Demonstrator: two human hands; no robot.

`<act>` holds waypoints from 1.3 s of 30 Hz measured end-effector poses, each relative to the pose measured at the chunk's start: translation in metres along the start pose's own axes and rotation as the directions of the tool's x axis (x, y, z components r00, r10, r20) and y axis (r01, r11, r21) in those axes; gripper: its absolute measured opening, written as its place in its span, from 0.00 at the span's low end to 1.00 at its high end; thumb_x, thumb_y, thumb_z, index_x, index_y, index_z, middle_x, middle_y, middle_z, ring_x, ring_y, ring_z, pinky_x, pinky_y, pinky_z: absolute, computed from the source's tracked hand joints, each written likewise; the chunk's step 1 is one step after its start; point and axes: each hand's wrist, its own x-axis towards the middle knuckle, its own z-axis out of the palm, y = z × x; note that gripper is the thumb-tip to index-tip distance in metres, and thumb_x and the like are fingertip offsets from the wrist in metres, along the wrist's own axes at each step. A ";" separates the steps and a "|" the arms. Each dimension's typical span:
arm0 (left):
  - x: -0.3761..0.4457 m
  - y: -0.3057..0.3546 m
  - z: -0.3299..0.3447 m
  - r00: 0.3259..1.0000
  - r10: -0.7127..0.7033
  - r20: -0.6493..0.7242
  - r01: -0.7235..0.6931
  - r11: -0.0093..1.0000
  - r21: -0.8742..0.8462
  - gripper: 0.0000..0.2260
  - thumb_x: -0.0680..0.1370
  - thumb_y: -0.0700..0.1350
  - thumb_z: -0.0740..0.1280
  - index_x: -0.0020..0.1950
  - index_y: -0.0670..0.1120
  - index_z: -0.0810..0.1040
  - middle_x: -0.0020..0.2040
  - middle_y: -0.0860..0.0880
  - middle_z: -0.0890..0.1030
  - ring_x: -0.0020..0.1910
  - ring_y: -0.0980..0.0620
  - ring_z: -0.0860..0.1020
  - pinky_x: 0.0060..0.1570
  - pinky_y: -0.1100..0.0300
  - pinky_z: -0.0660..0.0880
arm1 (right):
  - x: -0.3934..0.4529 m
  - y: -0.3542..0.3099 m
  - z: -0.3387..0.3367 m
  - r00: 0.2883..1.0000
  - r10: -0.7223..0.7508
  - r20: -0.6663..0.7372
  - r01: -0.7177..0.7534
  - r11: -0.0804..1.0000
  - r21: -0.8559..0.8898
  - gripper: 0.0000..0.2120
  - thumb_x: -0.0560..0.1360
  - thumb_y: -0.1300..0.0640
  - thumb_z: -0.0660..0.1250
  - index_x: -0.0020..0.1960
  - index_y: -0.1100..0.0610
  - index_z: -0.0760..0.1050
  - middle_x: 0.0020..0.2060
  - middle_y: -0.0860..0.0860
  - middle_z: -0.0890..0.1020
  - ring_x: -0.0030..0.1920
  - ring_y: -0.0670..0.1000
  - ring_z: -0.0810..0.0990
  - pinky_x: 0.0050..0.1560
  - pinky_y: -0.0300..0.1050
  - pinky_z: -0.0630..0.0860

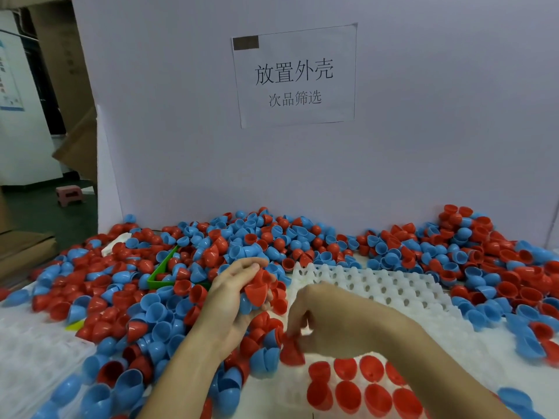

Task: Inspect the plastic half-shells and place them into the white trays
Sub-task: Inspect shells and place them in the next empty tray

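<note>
Now the right hand pinches a red half-shell just above the white tray, seemingly mid-placement, while the left hand grips more red shells; next comes seating it in a free cup.

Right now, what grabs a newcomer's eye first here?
The sea of red and blue half-shells heaped across the table below the paper sign. Then the left hand gripping red shells at centre, and the right hand pinching a red shell over the white tray.
</note>
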 end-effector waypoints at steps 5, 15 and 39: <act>-0.003 -0.002 0.001 0.989 -0.083 0.123 0.066 0.989 0.135 0.11 0.82 0.41 0.63 0.48 0.46 0.85 0.40 0.40 0.81 0.32 0.47 0.78 0.29 0.57 0.74 | -0.001 0.019 -0.015 0.873 0.055 -0.485 -0.001 0.994 0.111 0.05 0.76 0.54 0.72 0.51 0.47 0.82 0.46 0.34 0.77 0.50 0.35 0.77 0.46 0.30 0.76; -0.009 -0.006 0.015 0.980 -0.089 0.177 0.056 0.981 0.184 0.07 0.80 0.43 0.67 0.55 0.46 0.82 0.43 0.40 0.81 0.37 0.47 0.81 0.29 0.57 0.74 | 0.023 0.020 0.000 0.775 0.068 -0.628 0.000 0.994 0.108 0.10 0.72 0.53 0.76 0.53 0.50 0.85 0.44 0.37 0.74 0.41 0.40 0.77 0.43 0.23 0.73; -0.013 0.004 0.014 0.877 -0.232 0.421 0.346 0.913 -0.218 0.09 0.69 0.46 0.73 0.36 0.41 0.80 0.35 0.42 0.74 0.29 0.51 0.71 0.32 0.59 0.69 | 0.020 0.021 -0.006 0.772 0.234 -0.591 0.273 0.718 0.641 0.13 0.73 0.64 0.72 0.43 0.46 0.84 0.39 0.35 0.85 0.46 0.36 0.83 0.45 0.29 0.78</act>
